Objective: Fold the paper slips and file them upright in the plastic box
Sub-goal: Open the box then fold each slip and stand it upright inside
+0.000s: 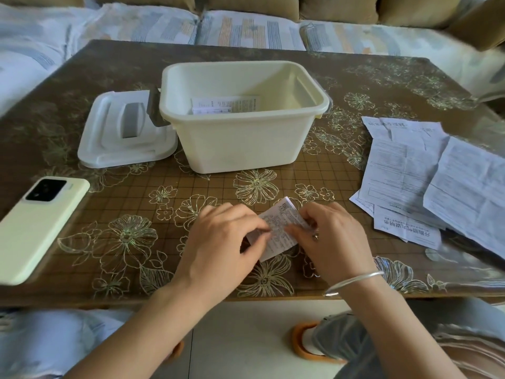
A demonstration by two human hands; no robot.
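Cream plastic box [240, 143]: stands open on the counter [136, 77], with a grey latch hanging at its left rim.
Filed slips [224, 105]: a few printed slips sit low inside the box toward its far wall; whether they stand fully upright cannot be told.
Lid [109, 143]: lies flat just left of the box, grey handle facing up, its right edge by the latch.
Folded slip [281, 228]: small, printed and set on a slant, it is in front of the box near the counter's near edge, between both hands; whether it rests on the surface cannot be told.
Left hand [224, 242]: in front of the box, fingers curled, thumb and fingertips pinching the slip's left part.
Right hand [333, 239]: in front of the box and slightly right, fingers bent, pinching the slip's right part; a ring [315, 236] shows on one finger and a silver bracelet [355, 281] circles the wrist.
Loose papers [410, 170]: right of the box and apart from it, creased unfolded sheets overlap flat on the counter.
Phone [35, 228]: front-left of the box, beyond the lid, lying camera side up in a pale case.
Sofa [246, 28]: behind the box, past the counter's far edge, with striped covers.
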